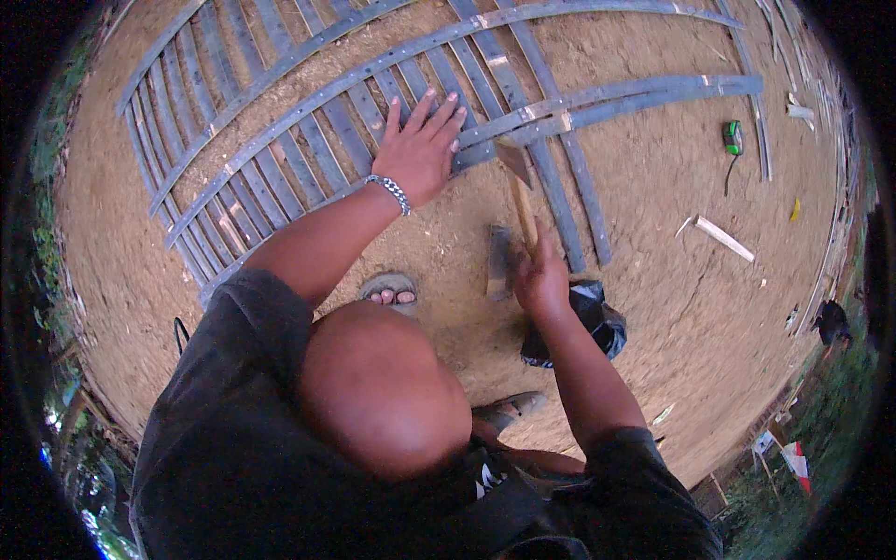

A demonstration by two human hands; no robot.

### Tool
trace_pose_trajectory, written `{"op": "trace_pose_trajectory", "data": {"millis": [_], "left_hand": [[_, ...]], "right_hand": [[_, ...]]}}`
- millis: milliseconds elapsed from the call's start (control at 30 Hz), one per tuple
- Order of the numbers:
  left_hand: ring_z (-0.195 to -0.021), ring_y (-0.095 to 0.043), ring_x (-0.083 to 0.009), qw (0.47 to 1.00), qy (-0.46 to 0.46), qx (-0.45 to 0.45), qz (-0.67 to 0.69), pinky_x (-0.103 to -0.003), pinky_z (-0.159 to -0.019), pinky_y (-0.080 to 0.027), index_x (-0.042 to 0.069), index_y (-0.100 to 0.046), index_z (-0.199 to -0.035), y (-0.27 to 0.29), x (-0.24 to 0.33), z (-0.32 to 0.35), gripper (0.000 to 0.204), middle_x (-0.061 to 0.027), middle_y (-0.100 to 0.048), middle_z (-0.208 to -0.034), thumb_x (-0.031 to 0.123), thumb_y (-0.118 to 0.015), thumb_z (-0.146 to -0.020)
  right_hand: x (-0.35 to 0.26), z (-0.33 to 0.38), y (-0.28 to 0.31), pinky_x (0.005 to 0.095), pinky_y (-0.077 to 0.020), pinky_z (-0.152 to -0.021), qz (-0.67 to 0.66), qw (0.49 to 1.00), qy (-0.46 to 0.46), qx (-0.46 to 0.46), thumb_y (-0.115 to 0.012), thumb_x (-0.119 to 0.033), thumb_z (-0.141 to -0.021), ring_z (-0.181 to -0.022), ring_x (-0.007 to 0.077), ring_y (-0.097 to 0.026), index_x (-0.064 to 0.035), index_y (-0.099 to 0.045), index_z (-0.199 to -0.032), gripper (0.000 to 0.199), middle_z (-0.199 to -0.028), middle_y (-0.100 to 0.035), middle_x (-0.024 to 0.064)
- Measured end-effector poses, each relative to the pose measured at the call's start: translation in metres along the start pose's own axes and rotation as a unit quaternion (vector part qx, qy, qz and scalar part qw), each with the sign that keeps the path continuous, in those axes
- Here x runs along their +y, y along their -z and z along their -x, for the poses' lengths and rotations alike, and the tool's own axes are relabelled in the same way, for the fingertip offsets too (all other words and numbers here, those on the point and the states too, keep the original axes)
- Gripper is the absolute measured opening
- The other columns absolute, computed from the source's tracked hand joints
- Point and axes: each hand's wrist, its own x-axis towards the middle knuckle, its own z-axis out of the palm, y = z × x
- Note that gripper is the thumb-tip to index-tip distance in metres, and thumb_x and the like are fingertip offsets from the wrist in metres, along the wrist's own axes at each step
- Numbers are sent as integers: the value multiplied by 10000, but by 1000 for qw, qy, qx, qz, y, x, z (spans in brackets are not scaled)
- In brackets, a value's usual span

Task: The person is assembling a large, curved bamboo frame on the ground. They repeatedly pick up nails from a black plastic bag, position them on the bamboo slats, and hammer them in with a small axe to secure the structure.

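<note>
My left hand (419,149) lies flat with its fingers spread on the slatted frame (341,135), which is made of dark grey strips joined by long curved rails. A patterned band circles that wrist. Closed around the wooden handle of a hammer (521,196) is my right hand (543,275). The hammer's metal head is raised near the frame's lower long rail, right of my left hand; whether it touches the strip is hard to tell. Below the hammer, a short dark block (500,261) rests on the ground.
A black plastic bag (602,322) sits beside my right wrist. Farther right on the dirt ground (653,280) are a green tape measure (734,138) and a pale stick (724,239). Long thin strips lie along the far right edge. My sandalled feet are below the frame.
</note>
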Motion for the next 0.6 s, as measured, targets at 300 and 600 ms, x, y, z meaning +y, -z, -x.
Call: {"op": "trace_pose_trajectory", "data": {"millis": [300, 600], "left_hand": [[-1540, -237, -302, 999, 7, -42, -32, -622, -1231, -153, 160, -382, -1561, 4, 2, 2, 553, -42, -304, -1659, 253, -480, -1025], [-1540, -235, -299, 999, 4, -26, -19, -625, -1229, -155, 151, -395, -1554, 1, 0, 4, 552, -44, -305, -1656, 266, -489, -1023]], "right_hand": [[4, -2, -1, 486, -529, -945, 21, 996, 78, 34, -626, -115, -957, -1083, 467, -666, -67, -467, -1451, 520, -1209, -659, 293], [0, 6, 15, 497, -535, -863, -118, 975, 151, 114, -591, -59, -957, -970, 487, -660, -16, -567, -1349, 394, -1078, -675, 278]]}}
